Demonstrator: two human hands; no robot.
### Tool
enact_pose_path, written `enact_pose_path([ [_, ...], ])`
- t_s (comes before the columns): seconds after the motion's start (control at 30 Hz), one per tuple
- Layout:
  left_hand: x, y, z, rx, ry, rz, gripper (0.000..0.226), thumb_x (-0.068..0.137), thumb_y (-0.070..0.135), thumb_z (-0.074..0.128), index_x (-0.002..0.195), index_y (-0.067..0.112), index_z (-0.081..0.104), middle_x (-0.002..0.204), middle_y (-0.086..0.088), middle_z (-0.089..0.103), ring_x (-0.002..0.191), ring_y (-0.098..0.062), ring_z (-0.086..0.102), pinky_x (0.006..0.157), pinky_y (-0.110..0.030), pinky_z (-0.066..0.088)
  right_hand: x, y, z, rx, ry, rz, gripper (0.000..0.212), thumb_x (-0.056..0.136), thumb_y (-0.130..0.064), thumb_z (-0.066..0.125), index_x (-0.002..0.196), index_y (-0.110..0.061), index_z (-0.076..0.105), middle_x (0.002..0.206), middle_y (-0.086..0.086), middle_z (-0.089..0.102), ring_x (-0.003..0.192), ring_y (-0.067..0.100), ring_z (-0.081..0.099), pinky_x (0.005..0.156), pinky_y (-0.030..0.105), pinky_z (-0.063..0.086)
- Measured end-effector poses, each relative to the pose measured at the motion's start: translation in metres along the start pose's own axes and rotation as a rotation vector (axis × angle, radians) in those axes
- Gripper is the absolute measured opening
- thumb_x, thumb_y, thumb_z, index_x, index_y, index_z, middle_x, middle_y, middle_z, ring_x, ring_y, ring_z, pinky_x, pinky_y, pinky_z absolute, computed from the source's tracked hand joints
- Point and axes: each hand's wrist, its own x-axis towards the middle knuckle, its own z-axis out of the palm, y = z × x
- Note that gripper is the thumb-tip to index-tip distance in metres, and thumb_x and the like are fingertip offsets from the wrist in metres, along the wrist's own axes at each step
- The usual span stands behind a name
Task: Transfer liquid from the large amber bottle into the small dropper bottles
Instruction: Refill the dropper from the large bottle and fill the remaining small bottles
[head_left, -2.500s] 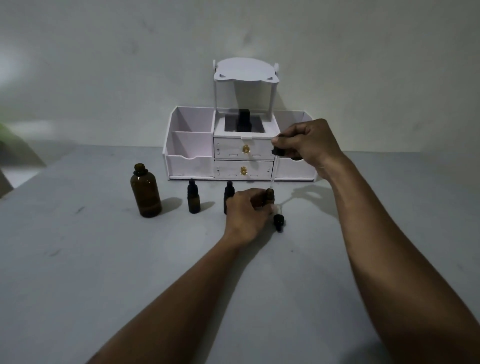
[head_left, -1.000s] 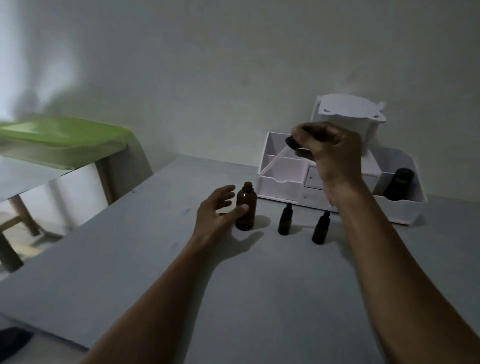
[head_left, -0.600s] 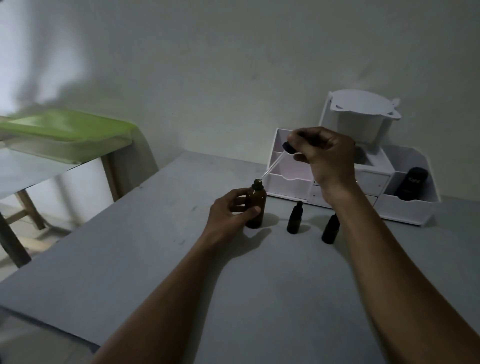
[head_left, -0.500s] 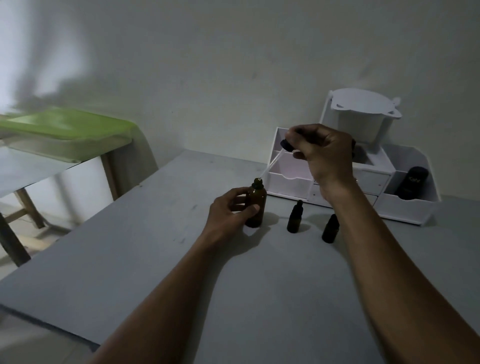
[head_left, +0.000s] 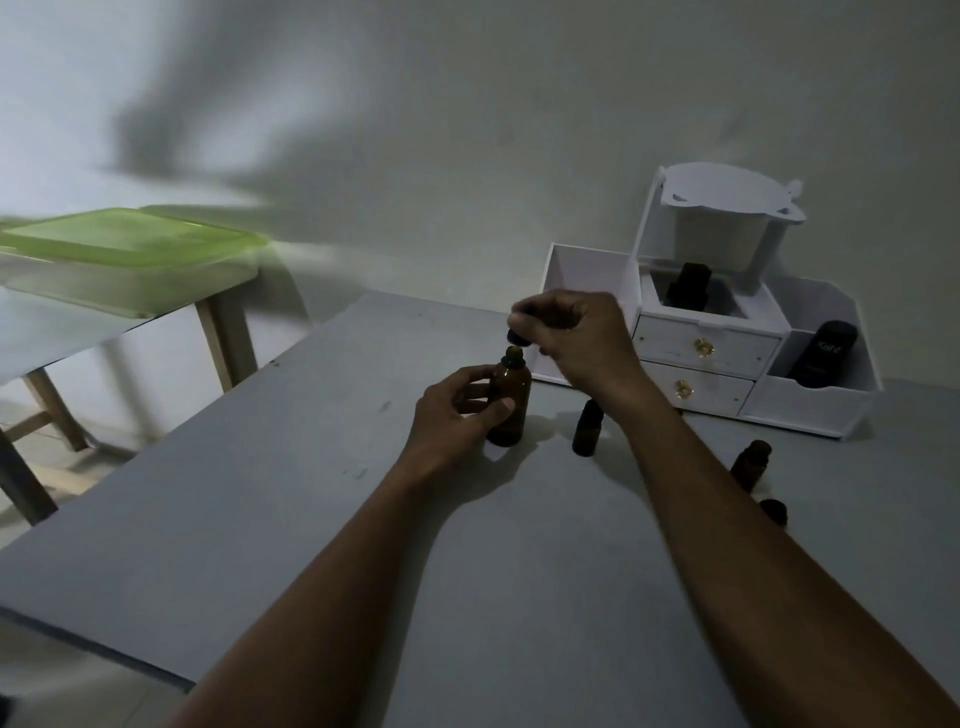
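The large amber bottle (head_left: 511, 397) stands uncapped on the grey table (head_left: 260, 499). My left hand (head_left: 457, 410) grips its body from the left. My right hand (head_left: 574, 338) pinches the black bulb of a dropper (head_left: 518, 336) directly above the bottle's mouth; its glass tube is hidden, apparently down inside the neck. A capped small dropper bottle (head_left: 587, 428) stands right of the big bottle. An uncapped small amber bottle (head_left: 751, 464) shows past my right forearm, with a black cap (head_left: 773, 510) lying next to it.
A white drawer organizer (head_left: 701, 358) stands against the wall at the back right, with dark bottles (head_left: 821, 353) in its compartments. A second table with a green lid (head_left: 130, 239) is to the left, across a gap. The table's left edge runs diagonally.
My right hand has lowered the dropper from a slant above the bottle to upright over its mouth. My left hand has closed tighter on the amber bottle.
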Motion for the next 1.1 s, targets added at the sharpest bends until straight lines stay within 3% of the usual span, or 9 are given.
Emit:
enact_pose_path([
  [0.23,0.001,0.0,-0.002,0.043,-0.004,0.033,0.046,0.087,0.025,0.074,0.131,0.025,0.059,0.12,0.002,0.066,0.1,-0.011,0.063,0.078,-0.016,0.049,-0.003,0.012,0.011,-0.072,-0.009,0.022,0.016,0.086,-0.021,0.075,0.1,-0.014,0.077,0.091,-0.004,0.075,0.083,0.002,0.069,0.068,0.0,0.047],
  [0.47,0.004,-0.003,-0.002,0.065,0.0,0.052,0.046,0.086,0.026,0.075,0.13,0.025,0.06,0.122,-0.001,0.068,0.099,-0.011,0.064,0.086,-0.024,0.053,-0.001,0.011,0.018,-0.101,0.081,-0.016,0.007,0.085,-0.016,0.076,0.086,-0.009,0.078,0.077,-0.002,0.074,0.071,-0.001,0.068,0.062,-0.001,0.044],
  [0.6,0.003,-0.004,-0.003,0.057,-0.002,0.058,0.042,0.086,0.024,0.076,0.124,0.032,0.06,0.121,-0.002,0.069,0.093,-0.001,0.065,0.078,-0.015,0.05,-0.002,0.011,0.019,-0.111,0.086,-0.026,0.008,0.085,-0.017,0.076,0.086,-0.009,0.078,0.079,0.0,0.075,0.071,0.004,0.07,0.063,-0.001,0.045],
  [0.73,0.003,-0.003,-0.001,0.061,-0.002,0.054,0.045,0.087,0.024,0.075,0.13,0.024,0.059,0.122,-0.001,0.067,0.1,-0.012,0.063,0.084,-0.021,0.05,-0.001,0.012,0.02,-0.122,0.097,-0.023,0.007,0.085,-0.016,0.076,0.086,-0.01,0.078,0.079,-0.002,0.074,0.069,-0.001,0.067,0.062,-0.001,0.045],
  [0.9,0.003,-0.004,-0.001,0.059,-0.01,0.058,0.043,0.087,0.025,0.074,0.126,0.029,0.058,0.114,0.007,0.064,0.097,-0.009,0.062,0.073,-0.009,0.046,-0.002,0.011,0.02,-0.12,0.098,-0.023,0.006,0.085,-0.015,0.076,0.086,-0.009,0.078,0.076,-0.003,0.072,0.068,-0.002,0.066,0.061,-0.001,0.045],
  [1.1,0.002,-0.004,-0.003,0.052,-0.004,0.047,0.048,0.087,0.021,0.074,0.132,0.022,0.058,0.121,0.001,0.066,0.1,-0.011,0.063,0.081,-0.018,0.049,-0.002,0.007,0.017,-0.108,0.077,-0.002,0.009,0.085,-0.017,0.076,0.092,-0.012,0.078,0.083,-0.003,0.075,0.072,-0.003,0.067,0.064,0.0,0.046],
])
